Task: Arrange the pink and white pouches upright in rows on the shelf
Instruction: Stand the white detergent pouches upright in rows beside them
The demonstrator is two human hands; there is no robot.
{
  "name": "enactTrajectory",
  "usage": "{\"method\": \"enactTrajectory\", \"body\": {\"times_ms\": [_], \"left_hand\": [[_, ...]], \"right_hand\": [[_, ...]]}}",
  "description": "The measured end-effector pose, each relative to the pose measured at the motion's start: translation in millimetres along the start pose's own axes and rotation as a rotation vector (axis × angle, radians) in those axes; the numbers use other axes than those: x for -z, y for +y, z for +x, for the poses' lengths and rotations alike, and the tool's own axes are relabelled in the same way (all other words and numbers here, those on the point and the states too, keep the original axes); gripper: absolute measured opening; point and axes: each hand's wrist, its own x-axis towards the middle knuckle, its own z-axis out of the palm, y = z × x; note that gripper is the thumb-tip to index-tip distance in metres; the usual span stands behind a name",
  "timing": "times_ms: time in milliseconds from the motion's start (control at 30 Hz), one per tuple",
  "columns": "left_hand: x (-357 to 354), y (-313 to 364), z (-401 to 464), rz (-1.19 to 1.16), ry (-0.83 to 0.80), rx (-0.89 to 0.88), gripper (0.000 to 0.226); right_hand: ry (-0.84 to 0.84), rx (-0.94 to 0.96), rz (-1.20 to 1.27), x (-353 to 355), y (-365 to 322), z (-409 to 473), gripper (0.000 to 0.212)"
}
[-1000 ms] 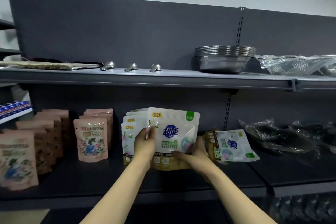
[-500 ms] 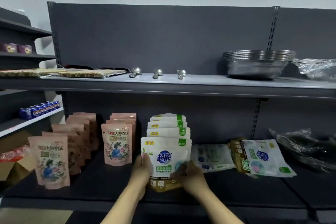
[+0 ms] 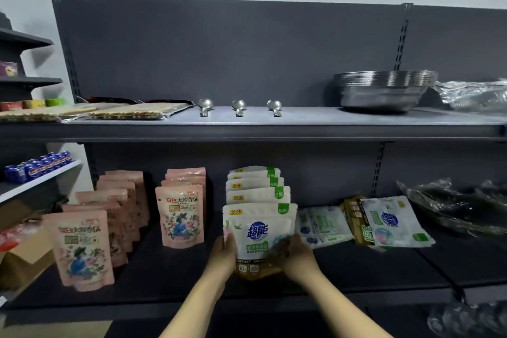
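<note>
A white pouch (image 3: 259, 230) stands upright at the front of a row of white pouches (image 3: 256, 186) on the dark lower shelf (image 3: 175, 274). My left hand (image 3: 225, 254) grips its lower left side and my right hand (image 3: 297, 256) grips its lower right side. Two rows of pink pouches stand to the left, one fronted by a pink pouch (image 3: 181, 218), the other by a pink pouch (image 3: 79, 250). To the right, white pouches lie flat: one (image 3: 322, 225) face down and a small pile (image 3: 389, 222) beyond it.
The upper shelf (image 3: 274, 129) overhangs, carrying three metal spoons (image 3: 238, 107), stacked steel bowls (image 3: 384, 90) and flat packets (image 3: 82, 112). Black plastic-wrapped trays (image 3: 463, 208) sit at the lower right. A side shelf of blue cans (image 3: 38, 166) and a cardboard box (image 3: 24, 261) are at left.
Both hands lowered the white pouch from in front of the row and stood it on the shelf at the row's front. The camera shifted left, showing more pink pouches.
</note>
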Motion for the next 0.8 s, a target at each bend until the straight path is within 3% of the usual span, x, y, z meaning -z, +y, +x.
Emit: {"method": "enactTrajectory", "body": {"times_ms": [67,200,300,400,567,667,733,800], "left_hand": [[3,0,0,0.048,0.008,-0.002,0.042],[13,8,-7,0.065,0.11,-0.048,0.061],[24,32,-14,0.061,0.243,-0.223,0.058],[26,64,-29,0.056,0.289,-0.378,0.05],[14,102,-54,0.132,0.232,-0.562,0.031],[-6,111,-63,0.187,0.19,-0.637,0.028],[-23,113,-65,0.196,0.141,-0.666,0.028],[-44,112,-64,0.215,0.097,-0.691,0.028]], "right_hand": [[0.014,0.007,-0.052,0,0,-3,0.062],[0.039,-0.002,-0.224,6,2,-11,0.056],[0.089,-0.033,-0.233,20,7,-14,0.059],[0.156,-0.035,-0.243,38,8,-20,0.046],[0.25,0.001,-0.29,75,7,-29,0.031],[0.288,0.013,-0.284,96,11,-30,0.008],[0.32,0.004,-0.272,108,14,-31,0.024],[0.331,-0.011,-0.253,119,20,-28,0.027]]}}
